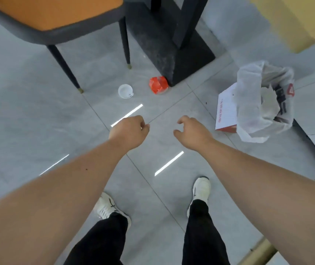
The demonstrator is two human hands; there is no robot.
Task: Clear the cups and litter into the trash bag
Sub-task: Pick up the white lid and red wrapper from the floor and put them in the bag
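Observation:
A small clear plastic cup stands on the grey floor tiles ahead. A crumpled red carton lies to its right, against the black table base. At the right a white plastic trash bag stands with its mouth wide, paper and dark litter inside. A white and red box lies flat beside the bag. My left hand hovers over the floor with its fingers curled, holding nothing. My right hand hangs beside it, fingers apart and empty, left of the box.
An orange chair with black legs stands at the upper left. The black table base rises at the top centre. A yellow blurred surface fills the upper right. My two white shoes stand on the tiles below.

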